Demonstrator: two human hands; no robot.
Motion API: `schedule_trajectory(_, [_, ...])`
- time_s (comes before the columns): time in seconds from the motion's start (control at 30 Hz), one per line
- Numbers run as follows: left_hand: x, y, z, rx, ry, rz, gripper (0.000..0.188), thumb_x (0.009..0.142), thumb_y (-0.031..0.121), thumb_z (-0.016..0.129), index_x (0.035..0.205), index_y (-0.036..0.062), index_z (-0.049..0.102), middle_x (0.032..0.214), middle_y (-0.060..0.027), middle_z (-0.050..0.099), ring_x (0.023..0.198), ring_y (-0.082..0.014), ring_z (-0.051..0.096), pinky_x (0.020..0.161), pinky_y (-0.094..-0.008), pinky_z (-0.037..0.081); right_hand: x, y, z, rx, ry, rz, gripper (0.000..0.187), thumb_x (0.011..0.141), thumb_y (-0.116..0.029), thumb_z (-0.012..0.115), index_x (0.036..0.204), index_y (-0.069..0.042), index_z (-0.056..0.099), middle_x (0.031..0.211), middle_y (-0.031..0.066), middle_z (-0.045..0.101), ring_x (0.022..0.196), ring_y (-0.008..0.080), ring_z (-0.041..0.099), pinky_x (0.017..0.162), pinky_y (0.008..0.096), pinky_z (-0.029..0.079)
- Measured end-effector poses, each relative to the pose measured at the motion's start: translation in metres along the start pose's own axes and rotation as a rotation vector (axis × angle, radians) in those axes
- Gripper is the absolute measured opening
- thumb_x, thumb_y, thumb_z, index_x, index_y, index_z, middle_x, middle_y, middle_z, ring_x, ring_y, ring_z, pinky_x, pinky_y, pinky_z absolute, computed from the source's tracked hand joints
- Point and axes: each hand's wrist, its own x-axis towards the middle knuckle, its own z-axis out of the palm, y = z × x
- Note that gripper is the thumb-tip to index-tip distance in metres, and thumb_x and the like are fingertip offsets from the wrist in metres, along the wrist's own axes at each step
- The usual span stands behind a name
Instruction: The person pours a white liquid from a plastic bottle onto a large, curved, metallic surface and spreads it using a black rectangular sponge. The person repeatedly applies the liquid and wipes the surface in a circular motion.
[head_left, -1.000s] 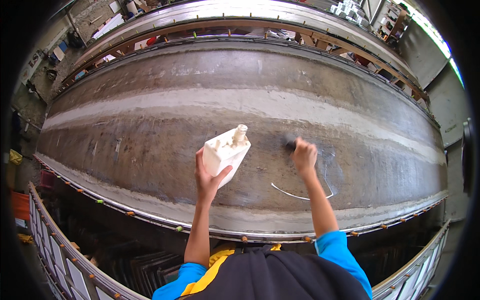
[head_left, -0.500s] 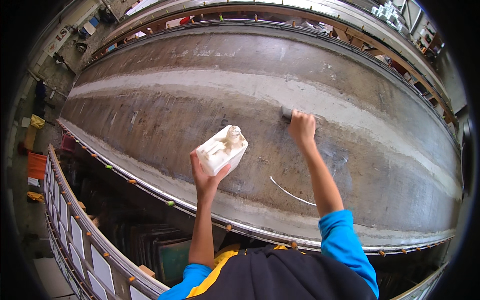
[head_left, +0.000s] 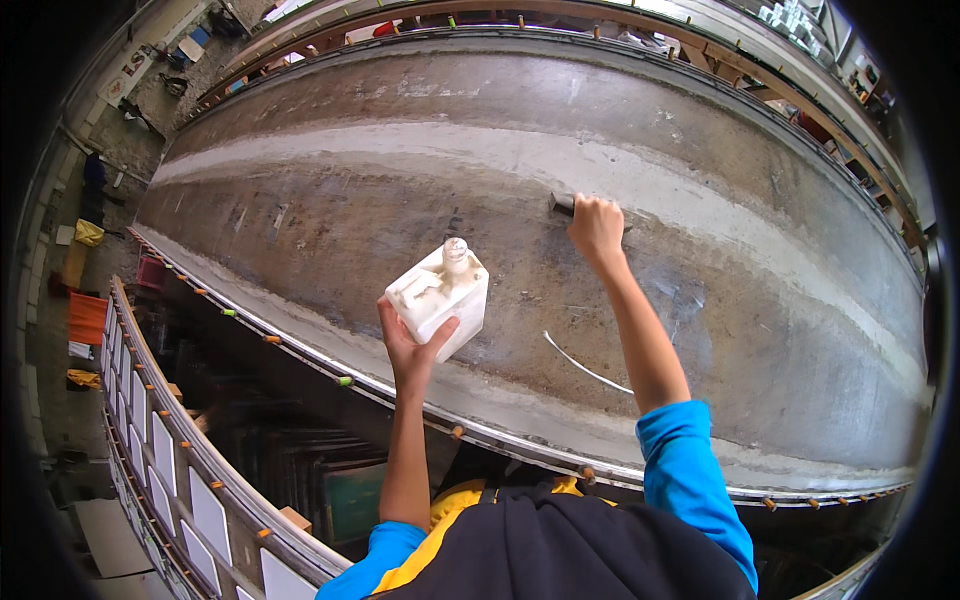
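My left hand [head_left: 410, 345] is closed round a white plastic jug [head_left: 455, 305], its neck pointing up and its recessed top smeared with residue. The jug is held above the near half of a long, curved grey-brown panel [head_left: 350, 230]. Farther out and to the right, my right hand [head_left: 598, 228] grips a small dark block-like tool [head_left: 562, 204] whose end sticks out on the left of the fist. The fingers hide most of the tool, so its exact kind does not show. It is at the panel surface, beside the pale band [head_left: 480, 145] running lengthwise.
A thin white cord [head_left: 585, 368] lies on the panel beside my right forearm. Small orange and green pegs line the panel's near edge [head_left: 345, 381]. At lower left stands a curved frame with white rectangles [head_left: 210, 520]. A wooden beam [head_left: 740, 70] passes behind the panel.
The view has shifted slightly, so the panel sits higher in the picture. My right hand and its tool have moved a little left along the panel. The jug stays in my left hand.
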Motion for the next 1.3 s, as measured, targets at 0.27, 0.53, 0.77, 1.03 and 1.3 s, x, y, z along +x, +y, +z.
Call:
schedule_trajectory(0.27, [0.002, -0.016, -0.032, 0.007, -0.058, -0.012, 0.064, 0.066, 0.005, 0.076, 0.115, 0.0079, 0.035, 0.113, -0.0102, 0.048, 0.107, -0.0201, 0.050, 0.090, -0.0334, 0.041, -0.184, -0.073, -0.060, 0.266, -0.186, -0.279, 0.012, 0.066, -0.005, 0.054, 0.077, -0.004, 0.059, 0.070, 0.0129, 0.063, 0.067, 0.0246, 0.063, 0.071, 0.0361, 0.047])
schedule_trajectory(0.53, [0.021, -0.014, -0.040, -0.115, -0.252, 0.063, 0.065, 0.065, 0.007, 0.077, 0.115, 0.0080, 0.036, 0.112, -0.0098, 0.050, 0.106, -0.0204, 0.052, 0.088, -0.0332, 0.044, -0.079, -0.050, -0.027, -0.029, -0.033, 0.051, 0.009, 0.068, -0.006, 0.056, 0.076, -0.006, 0.059, 0.071, 0.0100, 0.063, 0.070, 0.0234, 0.062, 0.068, 0.0341, 0.045])
schedule_trajectory(0.77, [0.033, -0.029, -0.071, -0.136, -0.283, 0.094, 0.067, 0.065, 0.009, 0.078, 0.116, 0.0069, 0.036, 0.113, -0.0097, 0.049, 0.107, -0.0203, 0.051, 0.088, -0.0328, 0.044, -0.212, -0.122, -0.065, 0.174, -0.114, -0.052, 0.032, 0.059, -0.001, 0.060, 0.090, -0.008, 0.062, 0.085, 0.0137, 0.064, 0.081, 0.0269, 0.062, 0.074, 0.0352, 0.046])
schedule_trajectory(1.03, [0.034, -0.028, -0.072, -0.202, -0.408, 0.065, 0.067, 0.065, 0.014, 0.079, 0.117, 0.0063, 0.037, 0.113, -0.0091, 0.050, 0.106, -0.0202, 0.051, 0.090, -0.0332, 0.043, -0.218, -0.034, -0.097, -0.082, -0.099, 0.635, 0.037, 0.069, -0.006, 0.060, 0.104, -0.003, 0.050, 0.078, 0.0182, 0.064, 0.074, 0.0338, 0.064, 0.066, 0.0420, 0.051])
schedule_trajectory(1.3, [0.033, -0.036, -0.069, -0.165, -0.481, 0.113, 0.067, 0.063, 0.016, 0.080, 0.115, 0.0068, 0.039, 0.111, -0.0092, 0.050, 0.105, -0.0205, 0.051, 0.090, -0.0332, 0.043, -0.184, -0.142, -0.050, -0.267, -0.177, 0.561, 0.053, 0.068, -0.012, 0.062, 0.118, -0.006, 0.045, 0.064, 0.0098, 0.063, 0.061, 0.0257, 0.064, 0.057, 0.0383, 0.048])
